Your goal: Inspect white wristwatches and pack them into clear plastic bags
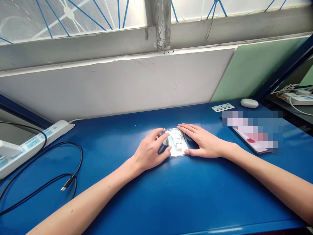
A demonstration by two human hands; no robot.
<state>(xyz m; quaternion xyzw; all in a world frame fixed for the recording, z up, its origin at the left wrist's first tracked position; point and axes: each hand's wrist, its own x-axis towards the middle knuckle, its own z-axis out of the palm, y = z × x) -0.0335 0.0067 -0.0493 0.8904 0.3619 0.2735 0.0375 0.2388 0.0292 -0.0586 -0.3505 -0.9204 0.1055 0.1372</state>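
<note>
A small clear plastic packet [176,143] with white parts inside lies flat on the blue table [171,195]. My left hand [150,151] rests on the packet's left edge, fingers curved with the tips on the plastic. My right hand [204,142] lies flat on its right edge, fingers stretched out and together, thumb along the near corner. Neither hand lifts the packet; both press it against the table.
A white power strip [31,143] lies at the left edge, with a black cable and plug [67,184] looped in front. A phone [251,140], a white label [223,107] and a white earbud case [249,103] sit at the right. A white wall panel stands behind.
</note>
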